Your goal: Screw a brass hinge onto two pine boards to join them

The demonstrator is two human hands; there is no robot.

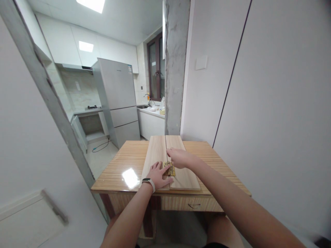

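Observation:
Two pale wooden boards, a left one (pixel 153 151) and a right one (pixel 186 175), lie side by side with a narrow gap between them. A brass-coloured hinge (pixel 172 170) lies across that gap near the front. My left hand (pixel 158 175) rests on the left board with its fingers spread; the index finger reaches onto the hinge and the thumb extends toward the right board. Just above the hinge, my right hand (pixel 178 157) is closed, its fingers curled together. What it grips, if anything, is hidden.
The boards lie on a glossy wood-grain table (pixel 117 168) with a drawer (pixel 193 204) in front. A white wall (pixel 258 103) rises at the right. Beyond a bare grey pillar (pixel 177 69) are a fridge (pixel 116 93) and a sink (pixel 142 106).

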